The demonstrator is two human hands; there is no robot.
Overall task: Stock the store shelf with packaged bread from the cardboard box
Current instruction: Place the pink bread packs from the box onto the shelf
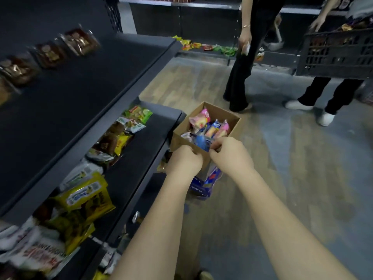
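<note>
The lower shelf (141,142) at left is already crowded with packets (86,195) lying askew, so I judge that a hurried placement could push some over its front edge. The left hand (184,158) has its fingers curled tight over the near rim of the cardboard box (232,118), which sits on the floor beside the shelf with packaged bread (199,118) loose inside. If the box tips, the bread spills. The right hand (228,152) seems to clasp the same rim, fingertips against a blue packet (201,142).
</note>
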